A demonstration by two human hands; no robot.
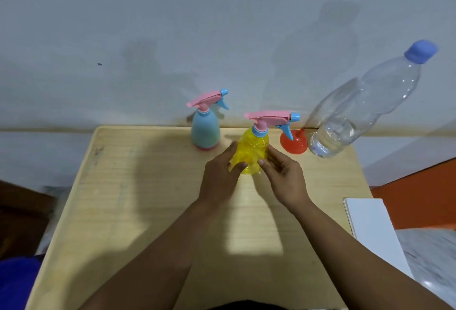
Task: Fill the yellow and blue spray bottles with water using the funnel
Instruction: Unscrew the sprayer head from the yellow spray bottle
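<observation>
The yellow spray bottle point(253, 148), with a pink trigger head and blue nozzle, stands upright near the middle of the wooden table point(148, 211). My left hand point(220, 174) holds its left side and my right hand point(283, 174) holds its right side, thumbs on the front. The blue spray bottle point(206, 129) stands upright behind it to the left, untouched. A red funnel point(294, 143) lies mouth-down at the back right. Beside the funnel stands a tall clear water bottle point(365, 109) with a blue cap, water in its lower part.
The table's back edge meets a pale wall. A white sheet or board point(375, 233) lies off the table's right edge. An orange surface point(419, 198) and a marbled floor show at the right; dark and blue objects sit at the left.
</observation>
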